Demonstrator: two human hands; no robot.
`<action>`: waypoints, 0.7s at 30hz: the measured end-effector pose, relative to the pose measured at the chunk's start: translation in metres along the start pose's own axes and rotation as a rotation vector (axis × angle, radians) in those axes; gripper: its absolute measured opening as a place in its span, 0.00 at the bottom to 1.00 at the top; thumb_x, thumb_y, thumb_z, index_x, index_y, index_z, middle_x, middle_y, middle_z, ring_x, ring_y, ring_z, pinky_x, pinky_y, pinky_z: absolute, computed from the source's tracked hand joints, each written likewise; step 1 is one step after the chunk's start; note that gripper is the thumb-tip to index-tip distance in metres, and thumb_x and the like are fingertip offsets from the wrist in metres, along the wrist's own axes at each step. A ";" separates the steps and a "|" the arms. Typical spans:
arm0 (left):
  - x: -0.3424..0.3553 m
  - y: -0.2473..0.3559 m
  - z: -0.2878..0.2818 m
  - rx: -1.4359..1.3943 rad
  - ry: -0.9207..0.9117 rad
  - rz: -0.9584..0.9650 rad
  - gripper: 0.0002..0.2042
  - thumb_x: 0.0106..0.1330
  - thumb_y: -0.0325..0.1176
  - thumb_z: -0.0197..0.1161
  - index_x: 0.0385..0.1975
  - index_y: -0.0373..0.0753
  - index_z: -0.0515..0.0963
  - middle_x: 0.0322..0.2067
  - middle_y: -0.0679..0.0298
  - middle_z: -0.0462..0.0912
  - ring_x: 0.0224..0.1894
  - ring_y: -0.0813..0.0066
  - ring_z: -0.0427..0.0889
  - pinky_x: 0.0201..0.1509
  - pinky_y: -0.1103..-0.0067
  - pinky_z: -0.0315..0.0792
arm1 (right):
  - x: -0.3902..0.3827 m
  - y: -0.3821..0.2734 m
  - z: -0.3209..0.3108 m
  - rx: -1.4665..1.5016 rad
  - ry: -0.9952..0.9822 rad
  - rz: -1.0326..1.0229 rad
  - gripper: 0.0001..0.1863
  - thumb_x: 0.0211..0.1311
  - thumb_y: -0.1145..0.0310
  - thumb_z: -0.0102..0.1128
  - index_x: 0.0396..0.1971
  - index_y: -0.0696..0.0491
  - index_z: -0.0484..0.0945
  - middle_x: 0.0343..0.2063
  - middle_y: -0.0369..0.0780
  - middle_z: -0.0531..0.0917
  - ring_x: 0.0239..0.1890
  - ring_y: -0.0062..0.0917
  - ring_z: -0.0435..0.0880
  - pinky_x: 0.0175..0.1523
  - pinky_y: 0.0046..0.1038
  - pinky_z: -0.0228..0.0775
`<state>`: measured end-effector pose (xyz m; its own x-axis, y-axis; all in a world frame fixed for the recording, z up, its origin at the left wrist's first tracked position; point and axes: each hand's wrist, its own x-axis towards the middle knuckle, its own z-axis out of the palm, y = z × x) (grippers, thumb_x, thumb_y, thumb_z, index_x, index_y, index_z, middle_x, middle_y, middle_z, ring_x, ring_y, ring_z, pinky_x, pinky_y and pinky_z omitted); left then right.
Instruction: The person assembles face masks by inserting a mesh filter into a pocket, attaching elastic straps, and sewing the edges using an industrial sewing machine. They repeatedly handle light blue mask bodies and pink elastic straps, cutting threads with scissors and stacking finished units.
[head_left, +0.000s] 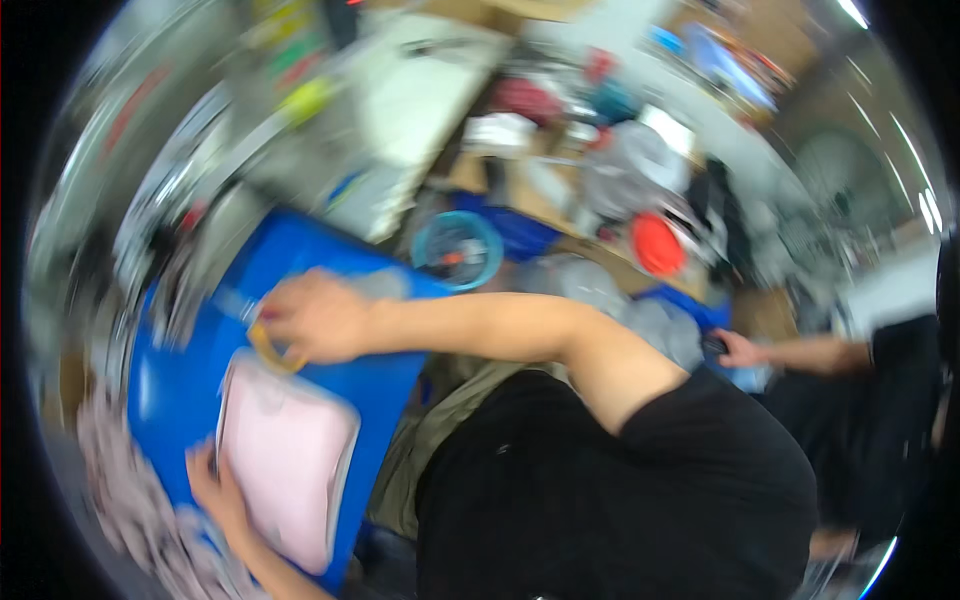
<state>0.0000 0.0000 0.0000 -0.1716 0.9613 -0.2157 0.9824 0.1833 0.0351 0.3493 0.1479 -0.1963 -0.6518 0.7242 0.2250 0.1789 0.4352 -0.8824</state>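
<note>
A pale pink, flat, rounded-corner case [285,450] lies on the blue tabletop [390,390]. My left hand [215,490] is at its left edge, fingers closed about the rim as far as the blur shows. Across the table reaches my right arm, and beyond the case's far end my right hand [315,315] is closed on a yellow ring [270,348], perhaps a tape roll. Something clear and shiny [235,303] shows beside those fingers, too smeared to name. The fingertips of the right hand are partly hidden.
A teal-rimmed round basket [457,250] stands past the table's right corner. Boxes, bags and a red round item [658,244] are heaped beyond it. Pinkish pieces [120,470] pile along the left side. Another person's hand [740,350] shows at right.
</note>
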 end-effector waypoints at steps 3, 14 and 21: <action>0.067 0.092 0.122 -0.312 0.000 0.079 0.09 0.75 0.29 0.62 0.41 0.28 0.82 0.35 0.52 0.80 0.39 0.56 0.80 0.46 0.66 0.74 | -0.077 0.080 -0.104 -0.388 0.120 0.027 0.21 0.58 0.62 0.67 0.53 0.46 0.86 0.64 0.41 0.81 0.68 0.38 0.77 0.68 0.44 0.68; 0.199 0.210 0.207 -0.319 0.530 0.279 0.05 0.68 0.33 0.64 0.32 0.43 0.85 0.34 0.56 0.84 0.41 0.53 0.85 0.44 0.59 0.80 | 0.074 0.070 -0.137 -0.537 -0.216 -0.215 0.23 0.63 0.62 0.71 0.58 0.49 0.82 0.55 0.42 0.84 0.59 0.41 0.82 0.62 0.44 0.75; 0.141 0.150 0.191 -0.198 0.482 -0.073 0.10 0.68 0.42 0.68 0.39 0.43 0.86 0.39 0.57 0.86 0.43 0.50 0.84 0.46 0.56 0.77 | 0.103 0.090 -0.086 -0.678 -0.230 -0.422 0.07 0.67 0.63 0.65 0.35 0.50 0.85 0.35 0.42 0.83 0.43 0.41 0.84 0.46 0.44 0.78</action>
<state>0.1375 0.1242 -0.2112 -0.2988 0.9218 0.2469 0.9421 0.2438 0.2301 0.3614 0.3075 -0.2175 -0.8847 0.3324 0.3268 0.2426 0.9270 -0.2860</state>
